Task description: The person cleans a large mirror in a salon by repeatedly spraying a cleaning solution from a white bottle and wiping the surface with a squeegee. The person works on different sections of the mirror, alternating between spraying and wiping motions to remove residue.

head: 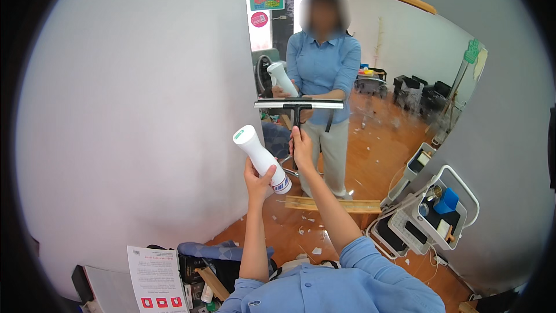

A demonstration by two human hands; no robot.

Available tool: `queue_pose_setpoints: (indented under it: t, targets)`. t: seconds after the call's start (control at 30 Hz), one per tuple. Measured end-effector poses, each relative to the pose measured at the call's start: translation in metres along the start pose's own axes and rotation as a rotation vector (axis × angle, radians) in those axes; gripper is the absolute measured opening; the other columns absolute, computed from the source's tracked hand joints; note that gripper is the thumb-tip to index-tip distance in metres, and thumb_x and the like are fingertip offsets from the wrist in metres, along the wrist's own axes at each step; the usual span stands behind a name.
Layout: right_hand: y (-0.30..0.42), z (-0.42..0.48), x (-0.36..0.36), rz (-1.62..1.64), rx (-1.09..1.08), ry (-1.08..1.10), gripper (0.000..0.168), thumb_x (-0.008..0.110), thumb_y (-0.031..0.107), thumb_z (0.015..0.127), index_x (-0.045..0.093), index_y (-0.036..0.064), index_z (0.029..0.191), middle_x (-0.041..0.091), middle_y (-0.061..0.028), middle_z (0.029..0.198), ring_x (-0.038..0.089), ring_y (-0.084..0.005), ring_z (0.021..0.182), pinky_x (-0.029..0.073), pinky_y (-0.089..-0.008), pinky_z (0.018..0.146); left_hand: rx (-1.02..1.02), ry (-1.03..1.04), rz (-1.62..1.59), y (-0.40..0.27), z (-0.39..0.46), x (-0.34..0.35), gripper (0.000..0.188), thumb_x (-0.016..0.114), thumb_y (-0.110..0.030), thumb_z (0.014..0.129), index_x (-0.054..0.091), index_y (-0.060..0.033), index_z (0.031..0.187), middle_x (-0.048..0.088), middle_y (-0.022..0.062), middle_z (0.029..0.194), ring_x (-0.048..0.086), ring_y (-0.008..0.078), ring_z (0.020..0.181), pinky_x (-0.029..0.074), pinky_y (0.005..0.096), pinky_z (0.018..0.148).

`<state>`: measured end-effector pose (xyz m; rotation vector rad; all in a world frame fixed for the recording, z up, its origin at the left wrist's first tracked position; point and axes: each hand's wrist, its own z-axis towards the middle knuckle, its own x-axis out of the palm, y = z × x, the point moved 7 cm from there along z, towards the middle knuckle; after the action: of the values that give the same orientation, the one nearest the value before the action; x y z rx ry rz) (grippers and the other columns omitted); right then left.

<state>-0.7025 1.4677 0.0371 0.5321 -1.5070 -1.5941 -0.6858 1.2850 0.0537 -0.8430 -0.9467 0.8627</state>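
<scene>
My left hand (259, 178) grips a white spray bottle (263, 152) that leans to the left and bears printing low on its side. In my right hand (302, 148) is the black handle of a window squeegee (299, 104), its wide blade level in front of a standing mirror (386, 134). Whether the blade touches the glass I cannot tell. Grey smudges show on the glass right of the squeegee. The mirror reflects a person in a blue shirt, plus the bottle and squeegee.
A wooden easel (332, 204) holds the mirror. At the right stands a white trolley (467, 213) carrying a blue container (447, 201), a brush and jars. White scraps (316, 251) litter the floor. A printed sheet (156, 276) and boxes lie at lower left, beside the white wall (130, 117).
</scene>
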Motion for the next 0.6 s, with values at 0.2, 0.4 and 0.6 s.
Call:
queue_pose_setpoints:
  t: [0.2, 0.4, 0.6]
  targets:
    - [-0.020, -0.035, -0.024, -0.169, 0.093, -0.059, 0.040, 0.049, 0.040, 0.094, 0.048, 0.004, 0.077, 0.047, -0.0003, 0.055, 0.045, -0.0080, 0.047, 0.034, -0.0237, 0.044, -0.020, 0.040, -0.061, 0.005, -0.003, 0.016, 0.053, 0.071, -0.007, 0.076, 0.042, 0.0017, 0.119, 0.062, 0.0152, 0.100, 0.064, 0.0225, 0.093, 0.050, 0.0326, 0.082]
    - [0.058, -0.040, -0.055, -0.105, -0.161, -0.223, 0.031, 0.053, 0.031, 0.094, 0.049, 0.003, 0.080, 0.048, -0.0001, 0.059, 0.044, -0.0075, 0.049, 0.034, -0.0243, 0.045, -0.041, 0.072, -0.039, 0.015, -0.005, 0.024, 0.054, 0.072, -0.009, 0.076, 0.042, 0.0019, 0.119, 0.063, 0.0145, 0.100, 0.063, 0.0209, 0.093, 0.050, 0.0323, 0.082]
    - [0.163, 0.017, -0.110, -0.034, -0.380, -0.313, 0.028, 0.050, 0.030, 0.095, 0.051, 0.006, 0.081, 0.046, 0.0010, 0.057, 0.040, -0.0046, 0.044, 0.030, -0.0206, 0.039, -0.050, 0.110, -0.067, 0.017, -0.005, 0.038, 0.054, 0.072, -0.010, 0.076, 0.042, 0.0021, 0.120, 0.063, 0.0149, 0.100, 0.063, 0.0196, 0.091, 0.050, 0.0319, 0.082]
